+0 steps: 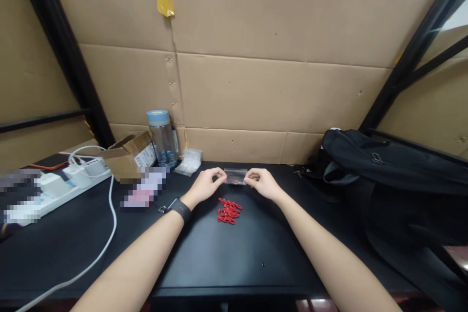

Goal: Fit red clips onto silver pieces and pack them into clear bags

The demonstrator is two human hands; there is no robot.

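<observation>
Head camera view: a person is working at a black tabletop point(234, 258), both bare hands reaching forward. The left hand point(209, 184) is pinching the left edge of a clear plastic bag point(236, 173), thumb and fingertips clamped together on it; the right hand point(263, 184) is gripping the opposite edge the same way, probably to keep the flimsy film spread flat. A small red spot is showing at the bag's lower part; whether it is lying inside cannot be told. Just nearer the person, between the forearms, a pile of red cord loops point(229, 212) is resting, perhaps placed there for easy reach.

Counting: two hands are holding one bag; one smartwatch point(179, 209) is circling the left wrist; several cord loops are overlapping too closely to number. To the left, one blue-lidded water bottle point(163, 141), one open cardboard box point(127, 158), one packet of white material point(190, 160) and one white power strip point(68, 195) are sitting. To the right, one black backpack point(365, 165) is slumping.
</observation>
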